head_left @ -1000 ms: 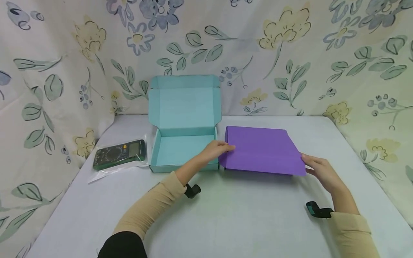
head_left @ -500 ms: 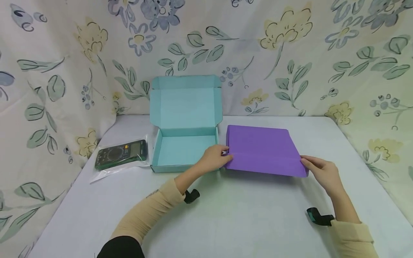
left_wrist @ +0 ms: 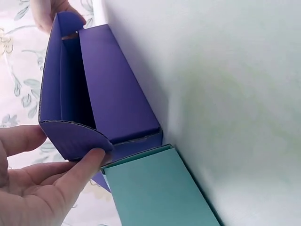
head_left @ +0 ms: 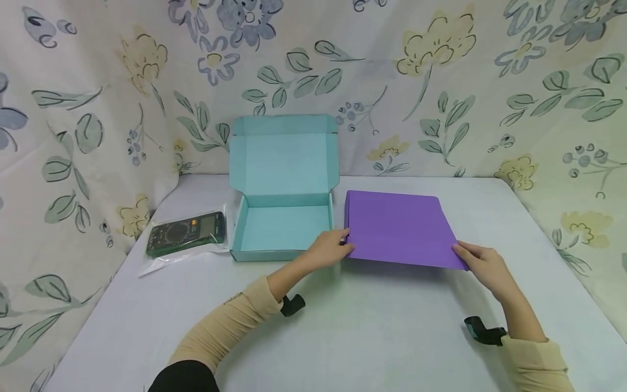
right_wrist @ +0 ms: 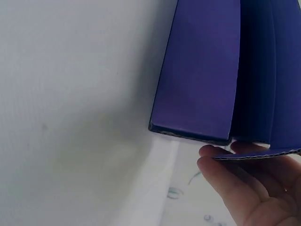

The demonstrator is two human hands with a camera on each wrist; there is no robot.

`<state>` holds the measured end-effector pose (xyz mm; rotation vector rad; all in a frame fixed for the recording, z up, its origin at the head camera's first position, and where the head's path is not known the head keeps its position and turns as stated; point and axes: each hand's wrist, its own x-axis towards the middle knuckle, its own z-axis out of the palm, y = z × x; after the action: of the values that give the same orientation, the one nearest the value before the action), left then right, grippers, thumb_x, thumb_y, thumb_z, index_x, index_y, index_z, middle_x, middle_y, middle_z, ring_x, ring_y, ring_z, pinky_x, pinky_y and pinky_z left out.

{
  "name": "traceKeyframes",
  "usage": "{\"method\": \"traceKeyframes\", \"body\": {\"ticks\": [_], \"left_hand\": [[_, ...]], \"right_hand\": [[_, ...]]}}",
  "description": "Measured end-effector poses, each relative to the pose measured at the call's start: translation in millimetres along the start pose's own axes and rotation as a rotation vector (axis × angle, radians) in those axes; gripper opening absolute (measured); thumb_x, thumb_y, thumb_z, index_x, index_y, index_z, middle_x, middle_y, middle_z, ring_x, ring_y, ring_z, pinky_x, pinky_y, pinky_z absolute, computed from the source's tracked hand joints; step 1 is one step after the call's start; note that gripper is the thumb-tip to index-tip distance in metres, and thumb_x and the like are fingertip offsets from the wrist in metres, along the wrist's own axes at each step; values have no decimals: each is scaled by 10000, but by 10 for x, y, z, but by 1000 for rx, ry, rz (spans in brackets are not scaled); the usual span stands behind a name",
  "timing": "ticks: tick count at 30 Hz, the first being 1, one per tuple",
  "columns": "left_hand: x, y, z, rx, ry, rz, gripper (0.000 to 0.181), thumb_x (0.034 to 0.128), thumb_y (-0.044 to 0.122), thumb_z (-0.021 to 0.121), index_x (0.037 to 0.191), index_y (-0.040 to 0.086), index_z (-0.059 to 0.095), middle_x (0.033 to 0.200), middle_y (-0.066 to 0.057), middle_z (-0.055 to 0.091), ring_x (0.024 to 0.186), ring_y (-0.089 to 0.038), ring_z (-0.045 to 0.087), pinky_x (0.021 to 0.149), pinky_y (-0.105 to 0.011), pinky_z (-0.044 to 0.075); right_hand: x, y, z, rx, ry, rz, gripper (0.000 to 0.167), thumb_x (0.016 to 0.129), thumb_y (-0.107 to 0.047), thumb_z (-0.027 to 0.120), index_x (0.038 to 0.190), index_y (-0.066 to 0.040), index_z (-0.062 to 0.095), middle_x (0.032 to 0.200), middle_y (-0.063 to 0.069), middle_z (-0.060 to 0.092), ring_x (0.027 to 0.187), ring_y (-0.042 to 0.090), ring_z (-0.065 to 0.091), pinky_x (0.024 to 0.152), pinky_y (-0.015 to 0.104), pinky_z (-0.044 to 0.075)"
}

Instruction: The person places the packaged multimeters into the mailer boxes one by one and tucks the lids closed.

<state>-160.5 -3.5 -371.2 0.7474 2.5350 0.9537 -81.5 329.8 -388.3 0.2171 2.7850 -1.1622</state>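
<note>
the flat purple box of corrugated cardboard [head_left: 399, 228] is on the white-covered table [head_left: 367, 337], just to the right of the open teal cardboard box [head_left: 286, 163]. its lid is not fully down: in both wrist views a dark gap shows between the lid and the purple front wall [left_wrist: 115, 84]. the left hand [head_left: 324, 251] is nearly closed, and its thumb and fingers pinch the rounded left side flap [left_wrist: 77, 141] of the lid. the right hand [head_left: 485, 267] is at the front right corner, with fingers bent around the right side flap [right_wrist: 270, 154]; this wrist view is dark, so i cannot tell well how firm the pinch is.

as i judge, the box is light, because the cut edges show thin board. the large panels should be rather stiff, but the flaps will bend easily at their folds and may crease if squeezed hard. the surface looks smooth and matte, so probably it does not slip much from dry fingers. a good hold is at the two front corners, where flap and lid edge meet; force on the middle of the lid could make it sag. farther left, the black-and-green multimeter [head_left: 183, 234] lies in a clear plastic bag [head_left: 157, 265].
</note>
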Motion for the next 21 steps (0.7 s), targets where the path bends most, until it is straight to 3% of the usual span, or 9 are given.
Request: {"method": "traceKeyframes", "body": {"ticks": [3,5,7,9,15,21], "left_hand": [[1,-21,19,-57,-8,-21,530,990,171,518,1438,-77,379,1468,-199,413,1012,-274,556,759,-302,462],[-3,-25,33,-104,-9,-43,533,997,165,511,1451,-69,360,1484,-189,395,1156,-286,548,894,-333,481],[-8,-30,56,-146,5,-66,535,999,160,513,1458,-64,353,1491,-182,388,1332,-278,432,1051,-374,413],[-25,-24,82,-217,23,-94,540,1000,148,516,1467,-58,341,1499,-183,377,1373,-309,367,1111,-424,342],[-69,-27,151,-396,66,-138,549,997,134,526,1485,-30,332,1505,-179,373,1332,-344,423,1076,-434,387],[-77,-52,176,-401,43,-139,535,1010,141,515,1483,-34,335,1486,-193,400,1352,-326,400,1094,-431,364]], "right_hand": [[-10,12,17,22,-8,7,648,1057,-380,345,1399,171,333,1361,398,378,1278,557,351,981,669,350],[-19,10,28,35,-8,11,644,1059,-375,335,1402,171,324,1368,401,365,1283,558,341,989,673,338],[-23,8,37,40,-9,13,641,1061,-367,325,1398,178,320,1367,406,358,1279,559,344,988,676,335],[-26,-1,46,41,-10,10,634,1063,-356,321,1391,186,323,1356,403,374,1266,548,371,986,662,353],[-30,-13,53,50,-24,6,630,1065,-336,321,1367,217,338,1317,394,436,1197,498,487,943,567,450],[-39,-17,59,80,-37,24,625,1061,-325,337,1358,224,350,1313,397,445,1138,424,567,854,392,549]]}}
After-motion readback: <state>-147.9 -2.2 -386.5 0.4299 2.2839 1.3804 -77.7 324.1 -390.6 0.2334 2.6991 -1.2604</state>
